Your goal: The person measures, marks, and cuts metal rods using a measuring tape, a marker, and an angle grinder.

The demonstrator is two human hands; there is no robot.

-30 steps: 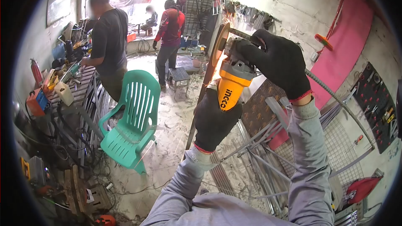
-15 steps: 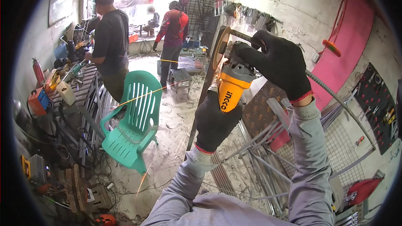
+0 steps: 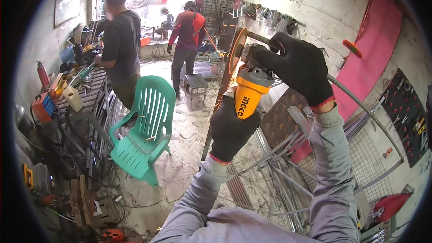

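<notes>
An orange and grey angle grinder [image 3: 250, 95] is held up in front of me, its disc [image 3: 237, 51] facing left. My left hand [image 3: 234, 130], in a black glove, is closed round the grinder's body. Closed over the grinder's head is my right hand [image 3: 299, 65], also gloved; some of its fingers are hidden. A ribbed steel rod [image 3: 366, 110] passes behind the right hand and reaches up to the disc. Bright sparks glow at the disc's lower edge, beside an upright dark metal bar [image 3: 215, 119].
A green plastic chair [image 3: 143, 137] stands left of centre. One person [image 3: 121, 40] is at a cluttered bench [image 3: 92, 83]; another in red [image 3: 186, 31] stands near a small metal stool [image 3: 195, 83]. Metal lengths [image 3: 281, 164] lean at the right, near a tool board [image 3: 405, 112].
Long spark streaks over the chair and floor have gone; the glow under the disc is brighter. The person in red has shifted and leans right. My hands keep nearly the same place.
</notes>
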